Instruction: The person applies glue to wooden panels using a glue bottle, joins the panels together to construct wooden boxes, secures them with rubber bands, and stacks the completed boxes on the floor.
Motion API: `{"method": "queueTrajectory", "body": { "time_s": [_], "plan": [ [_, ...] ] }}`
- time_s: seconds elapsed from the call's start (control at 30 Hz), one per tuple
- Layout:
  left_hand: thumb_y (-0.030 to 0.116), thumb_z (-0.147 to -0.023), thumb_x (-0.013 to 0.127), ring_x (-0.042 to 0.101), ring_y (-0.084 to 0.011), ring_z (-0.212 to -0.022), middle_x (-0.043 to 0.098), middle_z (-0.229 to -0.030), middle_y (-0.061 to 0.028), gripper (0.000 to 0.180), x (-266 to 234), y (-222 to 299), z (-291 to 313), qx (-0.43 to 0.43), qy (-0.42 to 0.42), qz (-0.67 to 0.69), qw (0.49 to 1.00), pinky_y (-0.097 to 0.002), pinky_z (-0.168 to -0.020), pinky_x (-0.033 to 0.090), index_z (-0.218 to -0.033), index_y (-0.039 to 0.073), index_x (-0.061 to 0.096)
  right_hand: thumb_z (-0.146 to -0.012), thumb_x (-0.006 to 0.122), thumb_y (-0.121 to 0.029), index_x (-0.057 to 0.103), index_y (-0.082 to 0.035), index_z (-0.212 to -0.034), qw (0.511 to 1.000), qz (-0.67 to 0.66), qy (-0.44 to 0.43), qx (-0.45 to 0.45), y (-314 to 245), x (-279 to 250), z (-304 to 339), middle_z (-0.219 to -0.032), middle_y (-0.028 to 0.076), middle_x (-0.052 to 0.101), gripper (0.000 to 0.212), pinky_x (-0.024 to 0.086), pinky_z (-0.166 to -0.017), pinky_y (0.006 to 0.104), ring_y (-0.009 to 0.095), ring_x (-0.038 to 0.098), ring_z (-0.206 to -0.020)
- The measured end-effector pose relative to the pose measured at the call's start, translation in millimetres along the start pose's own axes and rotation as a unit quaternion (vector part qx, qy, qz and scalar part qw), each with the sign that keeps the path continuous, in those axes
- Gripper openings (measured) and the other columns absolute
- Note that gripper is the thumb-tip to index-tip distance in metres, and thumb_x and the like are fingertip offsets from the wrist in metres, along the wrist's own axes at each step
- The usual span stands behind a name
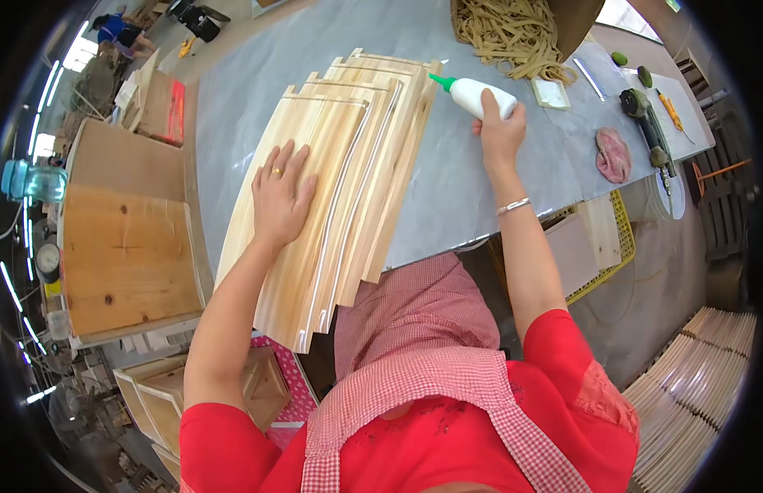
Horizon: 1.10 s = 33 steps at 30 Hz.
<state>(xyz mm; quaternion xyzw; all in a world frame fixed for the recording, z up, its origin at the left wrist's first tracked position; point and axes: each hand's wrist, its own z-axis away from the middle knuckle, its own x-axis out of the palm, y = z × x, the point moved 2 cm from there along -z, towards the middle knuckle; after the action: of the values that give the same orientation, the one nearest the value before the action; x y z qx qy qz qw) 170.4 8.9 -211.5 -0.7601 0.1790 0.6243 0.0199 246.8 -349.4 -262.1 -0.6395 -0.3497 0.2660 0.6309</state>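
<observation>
A stack of pale wooden panels (pixel 316 164) lies on the table, each one set off from the one above like steps. White lines of glue (pixel 336 201) run along the exposed edges. My left hand (pixel 283 193) rests flat on the top panel, fingers spread, with a ring on one finger. In my right hand (pixel 501 131) is a white glue bottle (pixel 478 96) with a green nozzle. It is tilted on its side, its tip at the far right corner of the stack. A bracelet circles my right wrist.
The grey-covered table (pixel 464 197) bears a pile of tan strips (pixel 513 33) at the back. A pink cloth (pixel 613 156), a power tool (pixel 645 123) and an orange-handled tool (pixel 669 109) lie to the right. A wooden box (pixel 127 238) stands left; stacked wood strips (pixel 694 394) lie lower right.
</observation>
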Motion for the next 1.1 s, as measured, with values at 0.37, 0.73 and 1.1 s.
{"method": "queueTrajectory", "body": {
  "time_s": [0.37, 0.73, 1.1],
  "plan": [
    [0.036, -0.096, 0.052, 0.033, -0.0351, -0.142, 0.042, -0.151, -0.0136, 0.050, -0.3, -0.5, -2.9, 0.006, 0.007, -0.001, 1.000, -0.0517, -0.115, 0.023, -0.141, 0.014, 0.052, -0.079, 0.077, -0.037, 0.056, 0.008, -0.107, 0.984, 0.163, 0.016, -0.074, 31.1, 15.2, -27.1, -0.095, 0.026, 0.068, 0.057, 0.051, -0.082, 0.0454, 0.040, 0.066, -0.090],
    [0.045, -0.097, 0.049, 0.038, -0.0326, -0.140, 0.047, -0.148, -0.0105, 0.050, 12.7, -13.1, 0.1, 0.035, 0.057, -0.008, 0.998, -0.0485, -0.113, 0.027, -0.139, 0.020, 0.054, -0.083, 0.076, -0.022, 0.057, 0.004, -0.105, 0.975, 0.093, -0.183, -0.086, -7.5, -49.5, 144.0, -0.089, 0.015, 0.067, 0.039, 0.053, -0.073, 0.0344, 0.021, 0.065, -0.082],
    [0.042, -0.097, 0.047, 0.036, -0.0376, -0.140, 0.044, -0.148, -0.0199, 0.052, -11.6, 9.2, 6.0, -0.017, -0.005, 0.016, 1.000, -0.0479, -0.114, 0.027, -0.138, 0.010, 0.053, -0.079, 0.077, -0.019, 0.055, 0.001, -0.108, 0.913, 0.094, -0.382, -0.112, -34.9, -90.1, 260.4, -0.083, 0.012, 0.063, 0.042, 0.050, -0.063, 0.0316, 0.019, 0.062, -0.071]
  ]
}}
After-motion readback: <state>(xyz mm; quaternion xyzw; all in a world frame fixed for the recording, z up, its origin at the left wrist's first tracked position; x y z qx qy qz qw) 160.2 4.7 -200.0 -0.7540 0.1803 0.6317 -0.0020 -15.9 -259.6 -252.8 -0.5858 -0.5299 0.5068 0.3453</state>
